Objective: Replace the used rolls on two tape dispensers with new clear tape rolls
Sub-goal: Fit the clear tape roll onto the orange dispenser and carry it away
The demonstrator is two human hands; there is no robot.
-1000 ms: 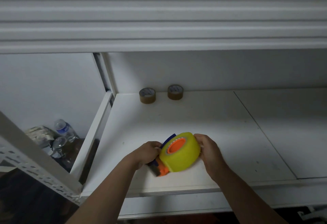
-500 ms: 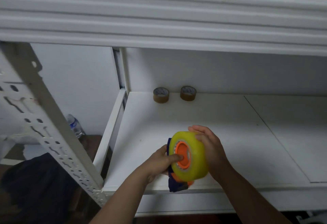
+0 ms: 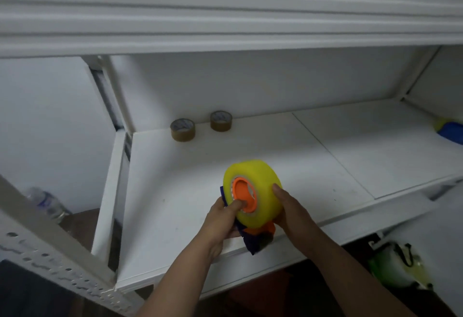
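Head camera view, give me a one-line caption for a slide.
Both hands, left and right, hold a yellow tape roll on its dispenser over a white shelf.

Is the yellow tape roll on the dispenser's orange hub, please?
On: the orange hub fills the core of the yellow roll, held by both hands.

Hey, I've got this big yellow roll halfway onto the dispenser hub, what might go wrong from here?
1. The tape roll is held over the shelf near its front edge; if your right hand slips, it may drop off the front.
2. Your left hand has its thumb in the orange hub; pressing the roll home could pinch it.
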